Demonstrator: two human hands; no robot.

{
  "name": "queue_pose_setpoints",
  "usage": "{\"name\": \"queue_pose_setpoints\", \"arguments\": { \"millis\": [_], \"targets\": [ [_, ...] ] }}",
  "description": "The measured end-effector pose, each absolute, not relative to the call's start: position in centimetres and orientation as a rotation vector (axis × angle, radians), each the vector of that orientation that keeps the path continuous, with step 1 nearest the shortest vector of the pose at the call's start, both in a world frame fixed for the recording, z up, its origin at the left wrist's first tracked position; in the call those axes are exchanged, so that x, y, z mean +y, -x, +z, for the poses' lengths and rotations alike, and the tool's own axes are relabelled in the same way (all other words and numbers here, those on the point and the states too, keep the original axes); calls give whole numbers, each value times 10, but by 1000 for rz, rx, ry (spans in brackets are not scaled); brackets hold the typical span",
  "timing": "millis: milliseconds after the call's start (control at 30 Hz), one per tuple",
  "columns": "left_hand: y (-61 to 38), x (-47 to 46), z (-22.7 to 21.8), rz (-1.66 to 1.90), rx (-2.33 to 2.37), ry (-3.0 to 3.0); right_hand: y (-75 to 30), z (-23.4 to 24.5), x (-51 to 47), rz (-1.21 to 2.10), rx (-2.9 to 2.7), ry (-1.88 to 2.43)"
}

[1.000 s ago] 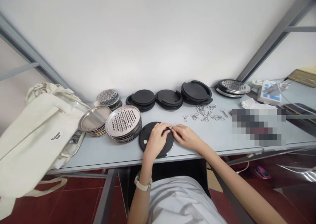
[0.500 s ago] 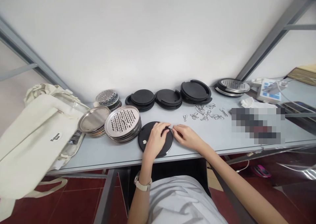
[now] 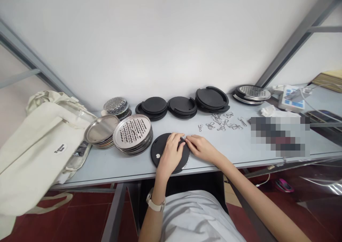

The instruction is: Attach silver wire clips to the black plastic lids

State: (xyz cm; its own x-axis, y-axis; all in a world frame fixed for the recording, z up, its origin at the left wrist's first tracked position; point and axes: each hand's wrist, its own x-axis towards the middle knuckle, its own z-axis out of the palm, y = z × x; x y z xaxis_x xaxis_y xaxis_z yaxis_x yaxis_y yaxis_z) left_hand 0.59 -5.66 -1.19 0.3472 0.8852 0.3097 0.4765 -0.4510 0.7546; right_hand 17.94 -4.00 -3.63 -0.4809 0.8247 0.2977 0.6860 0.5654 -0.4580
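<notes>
A black round disc (image 3: 160,151) lies flat near the table's front edge. My left hand (image 3: 171,156) rests on top of it, fingers curled over its far right rim. My right hand (image 3: 201,148) sits just right of the disc, its fingertips pinched on a small metal clip (image 3: 183,138) at the disc's rim. The two hands nearly touch at that spot. A loose scatter of several similar metal clips (image 3: 221,121) lies further back on the right.
Stacks of metal grater discs (image 3: 133,132) and plain metal plates (image 3: 101,129) stand left of the disc. Three stacks of black discs (image 3: 183,105) line the wall. Another grater stack (image 3: 251,93) is at the back right. A white cloth bag (image 3: 37,142) hangs off the left end.
The black disc and both hands have shifted slightly toward the front edge. The fingertips stay together at the disc's rim with the clip.
</notes>
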Motion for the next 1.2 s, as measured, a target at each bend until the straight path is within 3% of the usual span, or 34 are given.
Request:
{"name": "queue_pose_setpoints", "arguments": {
  "millis": [1200],
  "targets": [
    [-5, -53, -11, 1041, 1136, -2064, -179, -34, -44, 376, -2293, 1180]
  ]
}}
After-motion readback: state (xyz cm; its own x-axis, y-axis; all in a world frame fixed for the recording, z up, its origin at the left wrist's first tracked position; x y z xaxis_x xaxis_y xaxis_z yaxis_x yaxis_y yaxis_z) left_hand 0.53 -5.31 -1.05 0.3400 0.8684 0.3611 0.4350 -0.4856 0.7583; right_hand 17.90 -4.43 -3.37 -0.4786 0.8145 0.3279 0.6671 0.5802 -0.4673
